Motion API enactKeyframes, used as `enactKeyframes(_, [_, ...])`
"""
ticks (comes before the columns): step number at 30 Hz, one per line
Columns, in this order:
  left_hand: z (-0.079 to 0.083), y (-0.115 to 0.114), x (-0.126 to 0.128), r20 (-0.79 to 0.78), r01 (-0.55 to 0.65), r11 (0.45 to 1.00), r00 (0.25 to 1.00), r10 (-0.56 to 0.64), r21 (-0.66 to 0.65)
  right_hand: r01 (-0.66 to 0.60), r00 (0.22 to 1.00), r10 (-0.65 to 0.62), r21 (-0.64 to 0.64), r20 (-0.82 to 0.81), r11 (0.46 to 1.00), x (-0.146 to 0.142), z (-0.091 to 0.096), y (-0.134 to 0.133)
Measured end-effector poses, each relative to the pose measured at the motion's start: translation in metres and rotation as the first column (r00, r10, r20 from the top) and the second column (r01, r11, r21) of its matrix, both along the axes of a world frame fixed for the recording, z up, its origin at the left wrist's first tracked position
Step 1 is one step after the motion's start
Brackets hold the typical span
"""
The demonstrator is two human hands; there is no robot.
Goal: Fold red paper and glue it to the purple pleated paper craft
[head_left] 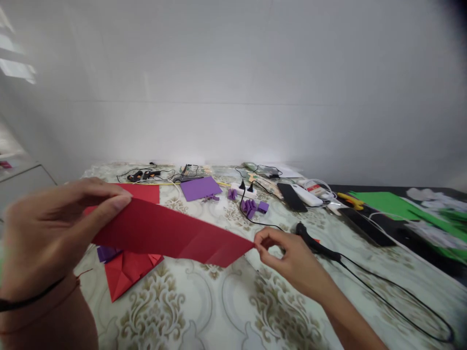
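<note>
A long strip of red paper is stretched in the air between my two hands, slanting down to the right. My left hand pinches its upper left end between thumb and fingers. At the right, the thumb and forefinger of my right hand grip the strip's pointed corner. Faint creases cross the paper near that corner. Beneath the strip, a folded red paper piece lies on the table beside a small purple folded piece, partly hidden. Behind my left hand rests a flat red sheet.
A patterned cloth covers the table. Further back lie a purple sheet, purple folded pieces and a power strip. To the right are a black corded tool, phones, yellow-handled pliers and green sheets.
</note>
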State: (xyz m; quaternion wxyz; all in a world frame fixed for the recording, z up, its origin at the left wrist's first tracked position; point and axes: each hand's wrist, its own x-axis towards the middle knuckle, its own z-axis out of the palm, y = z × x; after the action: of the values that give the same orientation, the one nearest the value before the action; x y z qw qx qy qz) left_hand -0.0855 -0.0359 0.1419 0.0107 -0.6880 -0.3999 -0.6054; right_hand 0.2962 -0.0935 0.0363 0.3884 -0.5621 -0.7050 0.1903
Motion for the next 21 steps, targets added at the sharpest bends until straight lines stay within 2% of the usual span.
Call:
enactKeyframes(2, [0.002, -0.008, 0.021, -0.141, 0.076, 0.996, 0.987, -0.08, -0.039, 0.097, 0.993, -0.102, 0.097, 0.052, 0.991, 0.003, 0.011, 0.003])
enactKeyframes(4, [0.002, -0.011, 0.042, -0.258, 0.183, 0.983, 0.949, -0.184, -0.029, 0.123, 0.989, -0.137, 0.206, 0.057, 0.971, -0.005, 0.027, 0.005])
enactKeyframes(6, [-0.001, -0.01, 0.057, -0.317, 0.244, 0.969, 0.917, -0.242, -0.033, 0.036, 0.998, -0.047, 0.235, 0.043, 0.971, -0.021, 0.042, 0.009])
enactKeyframes(10, [-0.01, -0.001, 0.066, -0.298, 0.231, 0.972, 0.926, -0.231, -0.035, -0.197, 0.978, 0.205, 0.159, -0.031, 0.967, -0.056, 0.061, 0.021])
enactKeyframes(14, [-0.01, 0.0, 0.065, -0.298, 0.166, 0.986, 0.942, -0.155, 0.01, -0.193, 0.973, 0.216, 0.219, -0.085, 0.956, -0.068, 0.064, 0.032])
enactKeyframes(17, [-0.009, -0.004, 0.072, -0.417, 0.127, 0.987, 0.906, -0.074, 0.101, -0.183, 0.983, 0.169, 0.346, 0.07, 0.92, -0.069, 0.059, 0.034])
enactKeyframes(19, [-0.012, -0.006, 0.081, -0.524, 0.189, 0.974, 0.846, -0.097, 0.125, -0.209, 0.971, 0.135, 0.422, 0.2, 0.882, -0.071, 0.055, 0.033])
enactKeyframes(21, [-0.017, -0.006, 0.092, -0.608, 0.259, 0.962, 0.779, -0.153, 0.089, -0.24, 0.947, 0.1, 0.464, 0.306, 0.852, -0.073, 0.051, 0.03])
